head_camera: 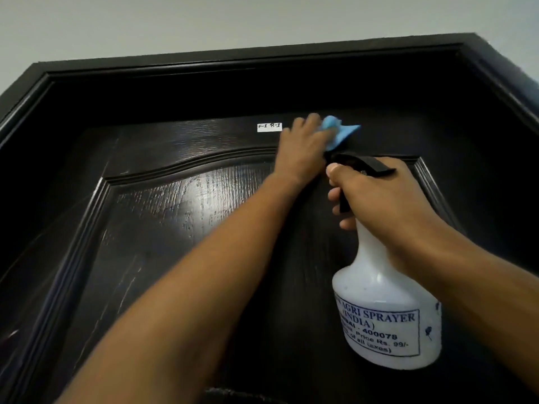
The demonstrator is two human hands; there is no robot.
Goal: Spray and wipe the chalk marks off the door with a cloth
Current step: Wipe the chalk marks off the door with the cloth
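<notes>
A dark brown panelled door (163, 228) fills the view from below. My left hand (303, 147) reaches up and presses a light blue cloth (339, 132) against the door's top rail, just right of a small white label (269, 127). My right hand (385, 193) grips the neck and black trigger head of a white spray bottle (385, 316) with blue printed text, held upright in front of the door's right side. Faint whitish streaks (128, 275) show on the raised panel and its left moulding.
The dark door frame (262, 58) runs across the top and down both sides. Above it is a plain pale wall (204, 21). A bright glare (192, 205) sits on the upper panel.
</notes>
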